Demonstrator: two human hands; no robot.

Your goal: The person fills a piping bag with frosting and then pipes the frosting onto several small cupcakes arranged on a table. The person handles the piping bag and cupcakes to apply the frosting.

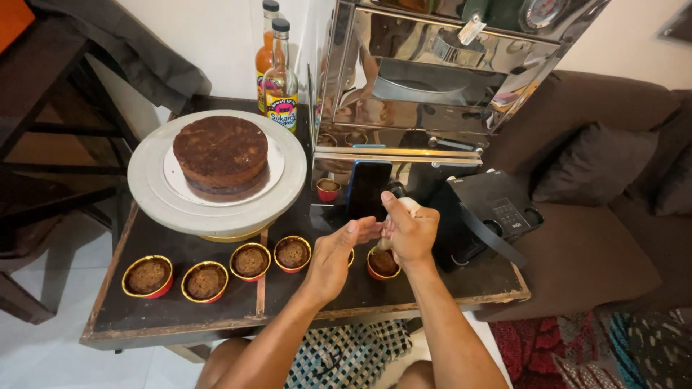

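One dark table (180, 317) carries everything we see, its worn wooden edge running along the near side. At the far right corner stands a mirrored metal oven (425, 86). Toward the far left corner sits a grey turntable (151, 194), and on it a white board bears a round chocolate cake (220, 157). At the right edge rests a black box-shaped device (490, 216) with a strap. Two glass bottles (280, 79) stand at the far edge, just beside the oven. A dark phone (367, 189) leans upright in front of the oven, with one small cupcake (328, 189) just to its left.

Along the near edge we see a row of four cupcakes in red-and-gold cups (216, 270), and a fifth cupcake (382, 264) near the right end, apart from the row. Above that fifth one our right hand (412, 232) is clamped around a pale piping bag (408, 207). Our left hand (339, 252) reaches in beside it, fingers together and touching the right hand; we cannot tell whether it grips the bag.
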